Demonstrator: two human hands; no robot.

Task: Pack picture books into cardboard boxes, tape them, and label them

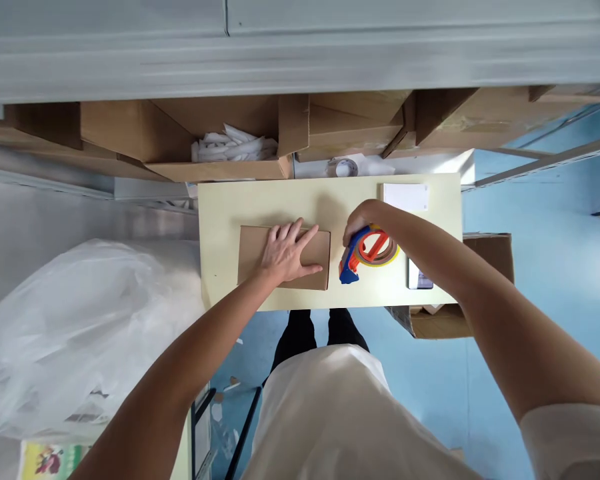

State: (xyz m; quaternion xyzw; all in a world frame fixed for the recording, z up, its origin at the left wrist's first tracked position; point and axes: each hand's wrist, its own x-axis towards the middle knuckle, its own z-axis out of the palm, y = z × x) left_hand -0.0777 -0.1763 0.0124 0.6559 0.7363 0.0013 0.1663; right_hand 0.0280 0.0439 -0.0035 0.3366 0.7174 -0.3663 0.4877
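Observation:
A closed brown cardboard box (250, 257) lies on the pale yellow table (220, 220). My left hand (289, 252) rests flat on its top with the fingers spread. Just right of the box, my right hand (359, 220) is wrapped round a blue and orange tape dispenser (351, 260) that carries a roll of brown tape. The dispenser's blue cutting end points toward me and stays apart from the box. My right fingers are partly hidden behind the hand and the dispenser.
White slips (405, 196) lie at the table's back right, and a phone (420, 275) near its front right. Behind stand open cartons, one holding white packets (235, 145), and a tape roll (347, 167). A carton (440, 323) sits below right; a plastic bag (90, 333) bulges at left.

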